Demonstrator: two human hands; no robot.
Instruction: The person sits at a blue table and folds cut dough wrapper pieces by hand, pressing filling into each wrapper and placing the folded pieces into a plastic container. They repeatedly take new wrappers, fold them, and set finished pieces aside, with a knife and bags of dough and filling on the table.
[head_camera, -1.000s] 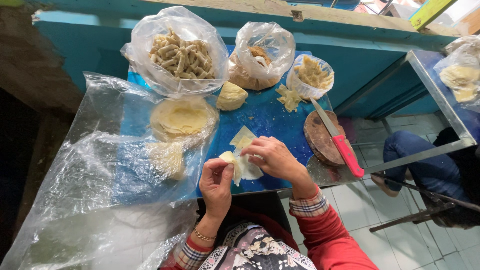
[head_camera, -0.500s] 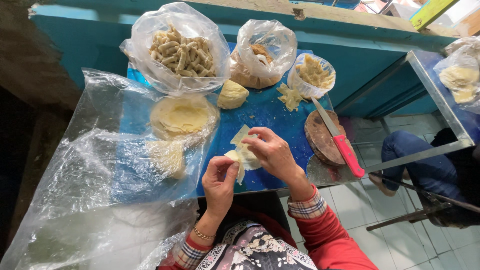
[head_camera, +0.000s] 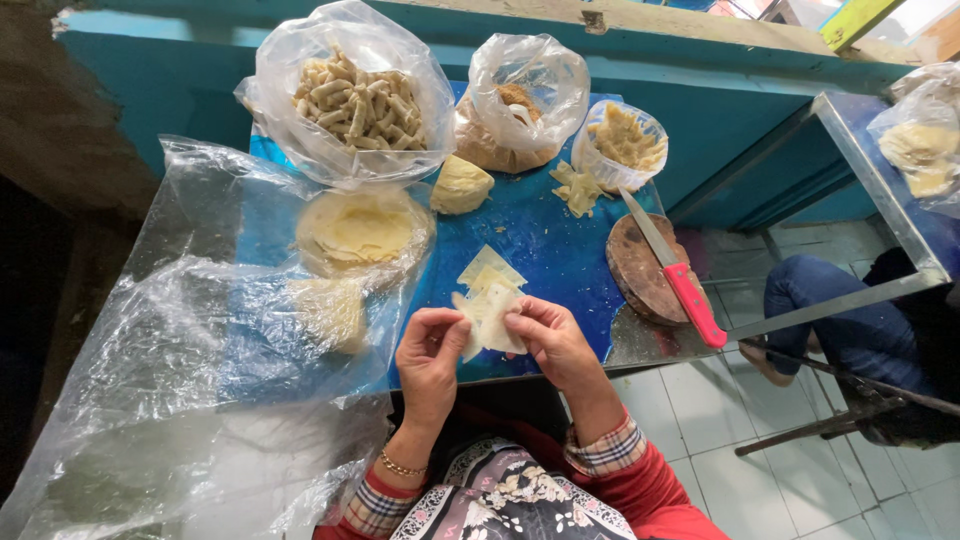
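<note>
We hold a thin pale dough sheet (head_camera: 487, 318) between both hands, just above the near edge of the blue worktop (head_camera: 560, 250). Our left hand (head_camera: 430, 362) pinches the sheet's left edge with closed fingers (head_camera: 447, 322), and our right hand (head_camera: 555, 340) grips its right edge, fingers bent around it. Behind the sheet, more cut dough squares (head_camera: 490, 268) lie on the worktop. Left of the sheet a round stack of wrappers (head_camera: 362, 228) sits inside clear plastic. Far behind the sheet stands a bag of rolled pieces (head_camera: 352, 95), and a dough lump (head_camera: 461, 185) lies nearer. Right of the sheet a knife (head_camera: 678, 272) with a red handle rests on a round wooden board (head_camera: 640, 280).
</note>
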